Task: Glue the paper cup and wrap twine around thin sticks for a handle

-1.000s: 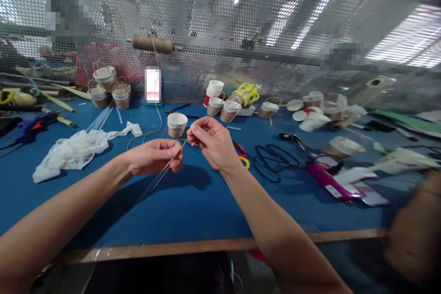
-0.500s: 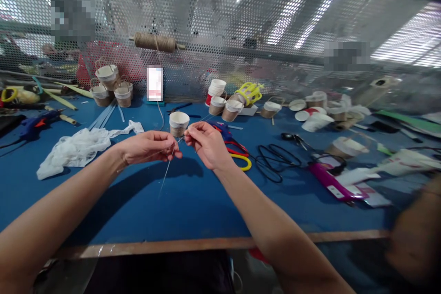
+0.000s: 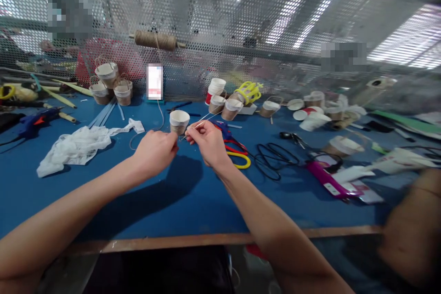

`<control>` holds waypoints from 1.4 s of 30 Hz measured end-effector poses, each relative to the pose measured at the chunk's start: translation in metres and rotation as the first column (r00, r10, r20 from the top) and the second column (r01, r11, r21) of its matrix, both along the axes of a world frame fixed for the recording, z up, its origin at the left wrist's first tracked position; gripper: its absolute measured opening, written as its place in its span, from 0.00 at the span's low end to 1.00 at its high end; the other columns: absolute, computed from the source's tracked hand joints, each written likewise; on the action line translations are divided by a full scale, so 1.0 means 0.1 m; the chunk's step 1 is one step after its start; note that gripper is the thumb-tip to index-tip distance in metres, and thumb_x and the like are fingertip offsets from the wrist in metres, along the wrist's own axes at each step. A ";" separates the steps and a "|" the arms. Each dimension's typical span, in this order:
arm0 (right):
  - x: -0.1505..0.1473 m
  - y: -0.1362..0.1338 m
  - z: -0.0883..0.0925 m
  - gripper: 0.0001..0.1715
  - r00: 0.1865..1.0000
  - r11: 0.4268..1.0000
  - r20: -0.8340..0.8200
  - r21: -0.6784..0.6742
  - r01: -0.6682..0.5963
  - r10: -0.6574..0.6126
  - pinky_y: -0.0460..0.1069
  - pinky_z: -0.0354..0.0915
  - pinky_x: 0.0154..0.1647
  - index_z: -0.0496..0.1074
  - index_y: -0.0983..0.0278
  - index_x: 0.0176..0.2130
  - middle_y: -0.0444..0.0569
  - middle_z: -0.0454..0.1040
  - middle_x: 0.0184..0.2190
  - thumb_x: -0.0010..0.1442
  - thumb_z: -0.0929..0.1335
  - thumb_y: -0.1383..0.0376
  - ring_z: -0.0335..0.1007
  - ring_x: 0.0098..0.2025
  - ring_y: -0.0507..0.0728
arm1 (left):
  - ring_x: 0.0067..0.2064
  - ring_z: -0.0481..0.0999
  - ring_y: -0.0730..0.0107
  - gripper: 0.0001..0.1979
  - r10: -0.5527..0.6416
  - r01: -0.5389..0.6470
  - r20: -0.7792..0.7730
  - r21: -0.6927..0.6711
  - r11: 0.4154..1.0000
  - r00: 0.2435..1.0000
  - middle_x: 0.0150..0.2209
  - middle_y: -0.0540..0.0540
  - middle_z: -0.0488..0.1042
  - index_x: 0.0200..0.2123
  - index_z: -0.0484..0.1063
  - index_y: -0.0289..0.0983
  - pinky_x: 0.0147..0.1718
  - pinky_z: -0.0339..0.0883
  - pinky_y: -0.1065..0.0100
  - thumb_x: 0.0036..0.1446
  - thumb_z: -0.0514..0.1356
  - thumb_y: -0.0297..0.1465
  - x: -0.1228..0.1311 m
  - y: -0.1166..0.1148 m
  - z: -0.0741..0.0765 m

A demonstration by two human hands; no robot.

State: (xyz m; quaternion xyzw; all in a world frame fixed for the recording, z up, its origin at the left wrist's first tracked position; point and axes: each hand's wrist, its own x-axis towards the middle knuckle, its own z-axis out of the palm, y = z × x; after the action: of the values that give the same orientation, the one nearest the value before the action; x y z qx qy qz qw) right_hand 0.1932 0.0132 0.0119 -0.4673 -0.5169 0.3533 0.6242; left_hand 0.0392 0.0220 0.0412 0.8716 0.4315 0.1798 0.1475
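A thin pale strand (image 3: pixel 204 118) runs between the fingertips of my right hand (image 3: pixel 206 141), which is closed on it in a pinch. Its loose ends point up and to the right; whether it is wire or thread is unclear. My left hand (image 3: pixel 155 154), back turned up, is closed in a fist just left of the right one. Its fingertips appear to grip the same strand but are mostly hidden. Just behind both hands stands a small paper cup (image 3: pixel 179 121) wrapped in burlap with a white band. A slack cord (image 3: pixel 132 140) curls beside my left wrist.
White lace (image 3: pixel 76 147) lies at left, near a blue glue gun (image 3: pixel 37 121). Yellow-and-red-handled scissors (image 3: pixel 241 160), a black cable (image 3: pixel 275 161) and a purple tool (image 3: pixel 327 181) are at right. Behind are wrapped cups (image 3: pixel 106 73), a phone (image 3: pixel 155 81) and a twine spool (image 3: pixel 155 40).
My left hand has turned from fingers partly showing to a back-up fist. The strand end that hung below it is gone from view, and strands now stick out above my right hand.
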 end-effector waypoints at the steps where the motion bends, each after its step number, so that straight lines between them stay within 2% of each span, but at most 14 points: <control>1: 0.00 0.00 0.01 0.07 0.998 1.000 -0.053 0.000 -0.020 0.020 0.44 0.61 0.22 0.65 0.65 0.25 0.41 0.71 0.21 0.47 0.69 0.66 0.66 0.21 0.47 | 0.26 0.66 0.70 0.04 -0.042 0.052 0.085 -0.122 0.991 0.996 0.21 0.48 0.67 0.25 0.65 0.34 0.28 0.55 0.67 0.51 0.54 0.28 -0.02 0.02 0.00; 2: 0.00 0.00 0.02 0.07 0.992 0.999 -0.114 -0.004 -0.049 0.049 0.44 0.61 0.23 0.65 0.65 0.26 0.41 0.71 0.21 0.47 0.69 0.66 0.66 0.22 0.47 | 0.25 0.65 0.72 0.06 -0.081 0.141 0.211 -0.288 0.947 0.974 0.21 0.49 0.67 0.26 0.65 0.34 0.27 0.55 0.69 0.52 0.55 0.31 -0.05 0.04 0.00; 4: 0.01 0.00 0.05 0.09 0.969 0.994 -0.226 -0.015 -0.111 0.105 0.44 0.61 0.23 0.66 0.65 0.26 0.41 0.72 0.21 0.45 0.70 0.66 0.66 0.22 0.47 | 0.25 0.65 0.76 0.10 -0.069 0.383 0.494 -0.571 0.726 0.867 0.23 0.50 0.68 0.28 0.65 0.34 0.27 0.56 0.71 0.54 0.54 0.36 -0.11 0.12 -0.04; 6: 0.01 -0.01 0.07 0.10 0.948 0.988 -0.285 -0.020 -0.151 0.139 0.43 0.60 0.24 0.66 0.65 0.26 0.40 0.72 0.21 0.43 0.71 0.66 0.66 0.22 0.46 | 0.25 0.64 0.79 0.11 0.038 0.560 0.654 -0.674 0.481 0.755 0.26 0.50 0.69 0.28 0.65 0.34 0.27 0.56 0.73 0.52 0.56 0.37 -0.15 0.18 -0.09; 8: 0.01 -0.02 0.08 0.11 0.940 0.984 -0.301 -0.022 -0.174 0.159 0.43 0.60 0.24 0.66 0.65 0.26 0.40 0.72 0.20 0.43 0.72 0.65 0.66 0.22 0.46 | 0.24 0.64 0.81 0.11 0.106 0.623 0.692 -0.698 0.352 0.714 0.27 0.50 0.70 0.27 0.64 0.33 0.26 0.56 0.74 0.50 0.60 0.35 -0.15 0.22 -0.14; 10: 0.01 -0.02 0.08 0.11 0.937 0.978 -0.296 -0.042 -0.207 0.185 0.44 0.60 0.24 0.67 0.65 0.26 0.41 0.72 0.21 0.43 0.72 0.64 0.66 0.22 0.46 | 0.23 0.64 0.82 0.10 0.125 0.616 0.685 -0.708 0.347 0.718 0.25 0.51 0.70 0.26 0.64 0.33 0.25 0.55 0.74 0.49 0.61 0.33 -0.13 0.22 -0.17; 19: 0.01 -0.04 0.05 0.14 0.938 0.957 -0.253 -0.105 -0.271 0.238 0.44 0.61 0.23 0.67 0.65 0.25 0.41 0.72 0.21 0.43 0.73 0.60 0.66 0.22 0.47 | 0.24 0.65 0.80 0.07 -0.009 0.497 0.639 -0.588 0.638 0.769 0.22 0.52 0.70 0.25 0.65 0.33 0.25 0.56 0.73 0.51 0.60 0.30 -0.08 0.17 -0.17; 22: 0.02 -0.04 0.07 0.13 0.936 0.958 -0.265 -0.105 -0.267 0.232 0.44 0.61 0.23 0.67 0.65 0.25 0.41 0.72 0.20 0.43 0.73 0.61 0.66 0.21 0.47 | 0.24 0.65 0.80 0.08 0.029 0.568 0.690 -0.618 0.545 0.723 0.24 0.51 0.71 0.26 0.66 0.33 0.27 0.57 0.72 0.51 0.60 0.32 -0.10 0.19 -0.18; 26: 0.03 -0.06 0.11 0.13 0.917 0.953 -0.310 -0.091 -0.290 0.250 0.44 0.61 0.24 0.67 0.64 0.25 0.40 0.72 0.20 0.43 0.73 0.61 0.66 0.22 0.47 | 0.27 0.68 0.77 0.11 0.132 0.726 0.770 -0.635 0.265 0.625 0.29 0.48 0.72 0.32 0.67 0.33 0.29 0.58 0.72 0.51 0.61 0.36 -0.11 0.21 -0.26; 30: 0.03 -0.09 0.15 0.13 0.894 0.939 -0.336 -0.069 -0.336 0.295 0.44 0.61 0.25 0.66 0.64 0.25 0.40 0.72 0.20 0.43 0.73 0.62 0.66 0.22 0.46 | 0.27 0.68 0.76 0.13 0.139 0.801 0.819 -0.574 0.172 0.557 0.24 0.50 0.70 0.29 0.65 0.34 0.28 0.57 0.72 0.48 0.63 0.37 -0.07 0.18 -0.34; 34: 0.04 -0.09 0.14 0.12 0.906 0.941 -0.302 -0.073 -0.331 0.296 0.44 0.59 0.23 0.66 0.64 0.25 0.39 0.72 0.20 0.44 0.72 0.62 0.65 0.21 0.46 | 0.24 0.62 0.78 0.16 0.056 0.723 0.779 -0.604 0.334 0.625 0.20 0.54 0.63 0.23 0.61 0.35 0.27 0.54 0.72 0.46 0.62 0.39 -0.03 0.14 -0.30; 37: 0.02 -0.07 0.09 0.11 0.949 0.960 -0.219 -0.112 -0.256 0.227 0.44 0.58 0.21 0.65 0.64 0.24 0.40 0.71 0.19 0.45 0.71 0.62 0.64 0.20 0.46 | 0.22 0.58 0.77 0.12 -0.080 0.398 0.510 -0.554 0.731 0.857 0.19 0.54 0.62 0.21 0.61 0.36 0.24 0.51 0.72 0.47 0.60 0.36 -0.02 0.09 -0.18; 39: 0.00 -0.05 0.05 0.11 0.975 0.978 -0.159 -0.113 -0.175 0.156 0.44 0.58 0.20 0.65 0.65 0.23 0.41 0.71 0.18 0.45 0.71 0.63 0.64 0.20 0.47 | 0.22 0.58 0.76 0.10 -0.047 0.123 0.259 -0.286 0.950 0.965 0.18 0.53 0.61 0.19 0.61 0.36 0.23 0.50 0.71 0.46 0.59 0.31 -0.01 0.04 -0.09; 42: -0.02 -0.04 0.02 0.11 0.984 0.990 -0.143 -0.086 -0.115 0.102 0.44 0.58 0.21 0.66 0.65 0.23 0.41 0.71 0.18 0.45 0.71 0.63 0.65 0.20 0.47 | 0.23 0.61 0.73 0.08 0.038 -0.036 0.112 -0.021 0.999 0.993 0.19 0.52 0.63 0.19 0.62 0.37 0.25 0.50 0.69 0.46 0.58 0.27 -0.01 -0.02 -0.01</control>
State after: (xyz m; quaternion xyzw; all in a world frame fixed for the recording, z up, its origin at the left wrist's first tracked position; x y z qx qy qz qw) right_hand 0.1915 0.0090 0.0137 -0.4417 -0.4801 0.4423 0.6154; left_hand 0.0386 0.0198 0.0404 0.8506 0.4403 0.2270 0.1764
